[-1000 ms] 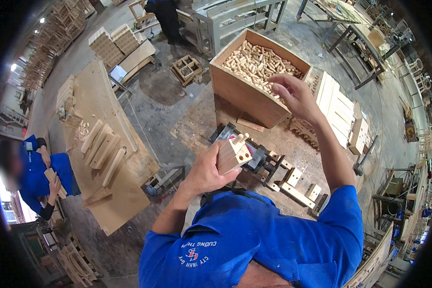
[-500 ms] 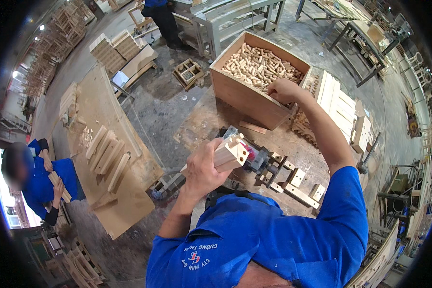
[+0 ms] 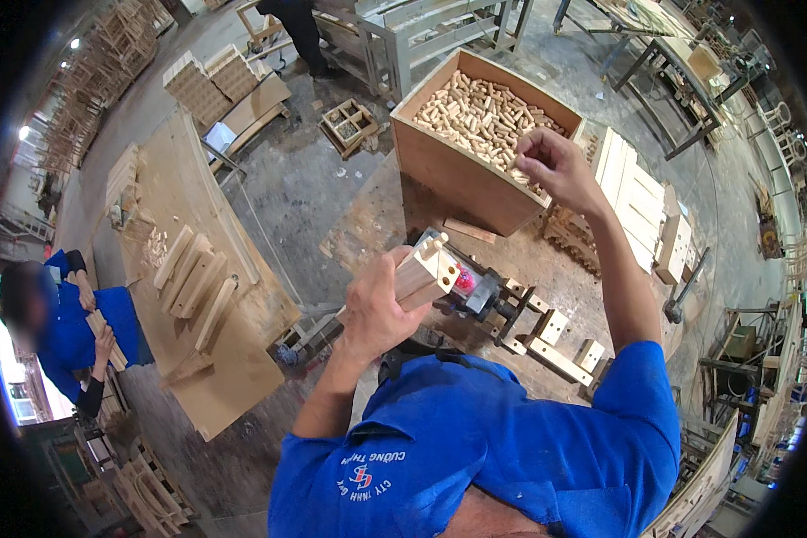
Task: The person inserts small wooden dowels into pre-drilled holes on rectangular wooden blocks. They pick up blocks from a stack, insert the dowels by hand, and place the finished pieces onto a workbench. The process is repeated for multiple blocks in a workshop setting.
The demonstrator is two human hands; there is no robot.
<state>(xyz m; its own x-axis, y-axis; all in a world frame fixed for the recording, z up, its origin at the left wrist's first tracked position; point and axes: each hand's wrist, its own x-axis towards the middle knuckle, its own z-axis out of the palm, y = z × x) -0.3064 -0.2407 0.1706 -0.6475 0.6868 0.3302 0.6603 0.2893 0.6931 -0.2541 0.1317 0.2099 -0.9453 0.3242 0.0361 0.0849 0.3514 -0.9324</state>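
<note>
My left hand (image 3: pixel 377 305) is closed around a bundle of pale wooden rails (image 3: pixel 421 280) with round holes in the end. A short wooden dowel (image 3: pixel 434 244) sticks up from that end. My right hand (image 3: pixel 560 172) hovers over the near right corner of a wooden box (image 3: pixel 466 184) heaped with loose dowels (image 3: pixel 480 112). Its fingers are pinched together, and whatever lies between them is too small to make out. Beyond the rails, a dark metal clamp (image 3: pixel 486 296) with a pinkish-red item (image 3: pixel 464 278) beside it rests on the bench.
Drilled wooden blocks (image 3: pixel 554 327) lie right of the clamp. Stacked rails (image 3: pixel 628 193) stand right of the box. A loose wood strip (image 3: pixel 469 230) lies before it. At left, another table (image 3: pixel 242 386) carries wooden pieces (image 3: pixel 193 273), and a co-worker (image 3: pixel 108 314) holds wood beside it.
My right hand has lifted up from the dowels, its fingers now visible above the box corner. My left hand still grips the rails, nearly in the same place.
</note>
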